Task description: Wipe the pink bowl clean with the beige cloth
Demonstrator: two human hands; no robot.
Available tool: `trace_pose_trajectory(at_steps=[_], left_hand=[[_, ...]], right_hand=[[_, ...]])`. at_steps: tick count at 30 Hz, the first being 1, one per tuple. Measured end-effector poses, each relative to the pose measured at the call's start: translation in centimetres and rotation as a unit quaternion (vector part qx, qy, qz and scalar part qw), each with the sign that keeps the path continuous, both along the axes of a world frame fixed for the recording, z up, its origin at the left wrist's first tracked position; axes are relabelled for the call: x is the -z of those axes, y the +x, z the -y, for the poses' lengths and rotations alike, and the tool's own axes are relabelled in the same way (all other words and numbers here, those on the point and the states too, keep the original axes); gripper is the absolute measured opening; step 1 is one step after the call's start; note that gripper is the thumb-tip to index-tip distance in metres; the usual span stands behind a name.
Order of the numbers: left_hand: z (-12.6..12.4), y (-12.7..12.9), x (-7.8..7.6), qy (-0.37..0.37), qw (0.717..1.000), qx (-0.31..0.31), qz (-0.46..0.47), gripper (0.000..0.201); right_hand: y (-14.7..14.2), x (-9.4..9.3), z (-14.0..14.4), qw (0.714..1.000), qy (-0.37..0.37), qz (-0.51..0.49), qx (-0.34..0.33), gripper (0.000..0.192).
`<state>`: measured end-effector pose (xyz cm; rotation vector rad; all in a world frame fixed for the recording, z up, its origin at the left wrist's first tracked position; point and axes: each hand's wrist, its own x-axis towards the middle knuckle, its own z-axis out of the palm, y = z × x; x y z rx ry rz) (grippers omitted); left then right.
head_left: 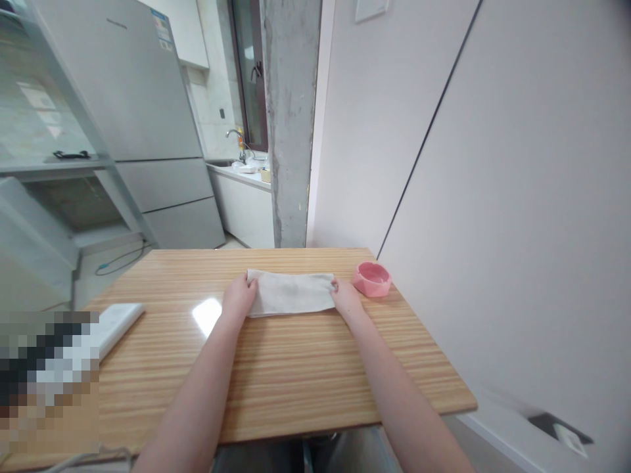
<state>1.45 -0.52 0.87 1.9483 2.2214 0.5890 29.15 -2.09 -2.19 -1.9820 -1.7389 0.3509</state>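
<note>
A folded light-grey cloth [292, 293] is stretched out as a long rectangle near the far side of the wood-grain table [296, 374]. My left hand [240, 293] grips its left end, fingers closed round the edge. At the opposite end my right hand [346, 297] pinches the cloth's right edge. Just beyond my right hand stands a pink faceted ashtray [371, 279], apart from the fingers. Whether the cloth's underside touches the tabletop is hard to tell.
A white power strip or similar long white object [121, 322] lies at the table's left, partly covered by a blurred patch. The white wall [493, 230] borders the right edge. Behind stand a concrete pillar [292, 131], a fridge [123, 92] and a sink counter [244, 197].
</note>
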Motion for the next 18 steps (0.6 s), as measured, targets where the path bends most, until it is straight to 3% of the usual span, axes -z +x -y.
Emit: trace_pose_trajectory(at_steps=[10, 15, 18], left_hand=[[-0.2, -0.1, 0.8, -0.038, 0.999, -0.001, -0.023, 0.037], [0.3, 0.2, 0.5, -0.087, 0.996, 0.012, -0.01, 0.074], [0.4, 0.4, 0.5, -0.107, 0.994, 0.011, -0.014, 0.083]], right_hand=[[-0.5, 0.0, 0.1, 0.999, -0.024, 0.028, 0.002, 0.036], [-0.8, -0.7, 0.7, 0.998, 0.006, 0.054, 0.022, 0.045], [-1.7, -0.9, 0.9, 0.993, 0.071, 0.086, -0.037, 0.044]])
